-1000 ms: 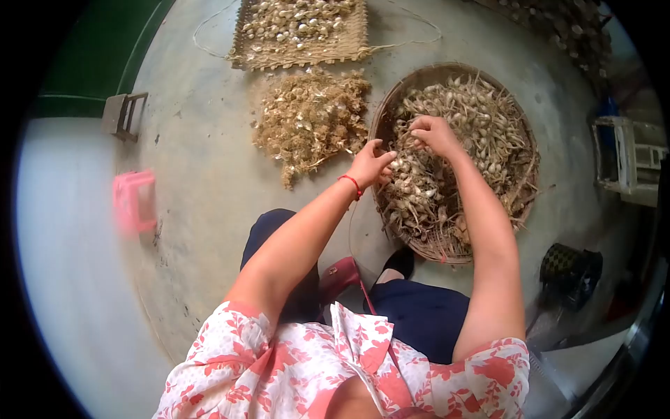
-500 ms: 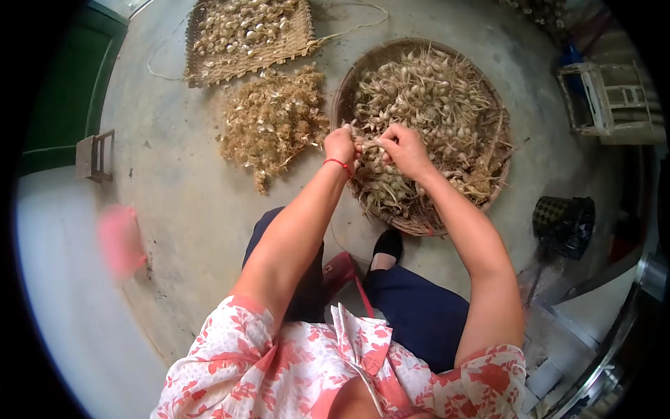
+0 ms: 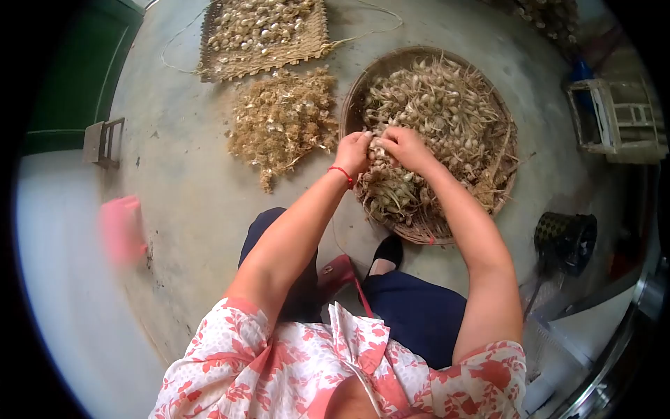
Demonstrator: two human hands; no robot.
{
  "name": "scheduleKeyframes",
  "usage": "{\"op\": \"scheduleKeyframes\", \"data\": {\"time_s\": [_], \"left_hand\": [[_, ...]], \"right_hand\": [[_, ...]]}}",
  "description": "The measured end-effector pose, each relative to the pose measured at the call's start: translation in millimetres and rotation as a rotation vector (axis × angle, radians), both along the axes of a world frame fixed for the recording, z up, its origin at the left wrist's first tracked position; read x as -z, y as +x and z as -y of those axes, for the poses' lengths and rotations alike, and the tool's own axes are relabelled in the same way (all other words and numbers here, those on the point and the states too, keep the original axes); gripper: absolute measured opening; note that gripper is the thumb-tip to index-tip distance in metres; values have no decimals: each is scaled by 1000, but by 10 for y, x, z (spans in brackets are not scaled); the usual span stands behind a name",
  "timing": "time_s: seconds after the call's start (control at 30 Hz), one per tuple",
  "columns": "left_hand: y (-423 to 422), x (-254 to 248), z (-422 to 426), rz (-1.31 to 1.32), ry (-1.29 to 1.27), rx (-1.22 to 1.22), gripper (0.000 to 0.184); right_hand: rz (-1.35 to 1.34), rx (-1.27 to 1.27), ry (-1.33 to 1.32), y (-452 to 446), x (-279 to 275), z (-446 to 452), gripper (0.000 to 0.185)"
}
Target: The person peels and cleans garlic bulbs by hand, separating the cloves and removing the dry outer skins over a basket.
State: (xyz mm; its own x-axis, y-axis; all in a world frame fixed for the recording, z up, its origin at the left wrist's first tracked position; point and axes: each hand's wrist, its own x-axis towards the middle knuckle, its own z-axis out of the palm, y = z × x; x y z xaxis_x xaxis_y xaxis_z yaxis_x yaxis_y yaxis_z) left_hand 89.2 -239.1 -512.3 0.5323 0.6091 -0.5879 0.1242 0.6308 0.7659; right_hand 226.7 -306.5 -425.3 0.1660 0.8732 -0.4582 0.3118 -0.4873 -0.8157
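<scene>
Over the left rim of a wide round woven basket [image 3: 347, 105], my two hands are close together. My left hand [image 3: 354, 151], with a red cord at the wrist, is closed on a small garlic bulb [image 3: 377, 148], mostly hidden by the fingers. From the other side my right hand [image 3: 406, 147] pinches the same bulb with thumb and bent fingers. Beneath and beyond them, a heap of dried garlic bulbs [image 3: 436, 98] with stems and roots fills the basket.
Left of the basket lies a pile of dry skins and roots [image 3: 279, 122]. Behind it is a square woven tray [image 3: 265, 59] of cleaned bulbs. A small wooden stool [image 3: 103, 143], a pink object [image 3: 122, 229], a wooden frame [image 3: 597, 115] and a black-lined bin [image 3: 569, 237] stand around.
My hands have come closer together; the stem that stretched between them earlier is now hidden. The whole view has shifted slightly, with the basket lower and further right.
</scene>
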Motion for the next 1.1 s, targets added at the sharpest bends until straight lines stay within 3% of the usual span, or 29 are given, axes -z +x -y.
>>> {"op": "scheduleKeyframes", "data": {"time_s": [0.07,0.13,0.17,0.23,0.27,0.3,0.4,0.43,0.53,0.63,0.73,0.87,1.0,1.1], "left_hand": [[-25,-165,-67,-119,-18,-323,24],[-152,-290,-163,-152,31,-275,23],[-207,-318,-199,-180,72,-211,23],[-264,-213,-257,-235,216,-198,22],[-306,-356,-232,-226,150,-5,19],[-343,-501,-191,-215,81,184,25],[-386,-646,-15,-53,20,604,78],[-404,-680,26,-133,181,589,71],[-443,-633,-182,-106,27,394,49],[-448,-528,-340,-101,-187,54,25],[-346,-479,-326,-77,-246,-16,24],[-335,-557,-227,-66,-202,58,20],[-472,-439,-343,-63,-220,25,21],[-464,-473,-366,-112,-238,-92,22]], "right_hand": [[146,-166,6,-22,52,-50,19],[398,-446,-115,-50,21,-152,16],[393,-455,-108,-23,69,-200,16],[566,-668,-484,140,280,-348,20],[649,-503,-338,222,588,-378,25],[645,-510,-323,211,624,-474,25],[739,-139,-97,66,682,-676,38],[766,-193,-173,-6,768,-737,36],[794,-191,-239,-20,927,-847,31],[590,-105,-102,118,996,-790,35],[604,-106,-61,163,1238,-662,47],[610,-225,-116,-170,849,-650,42],[661,-191,-164,-293,1048,-725,30],[314,-7,122,-121,1089,-707,23]]}}
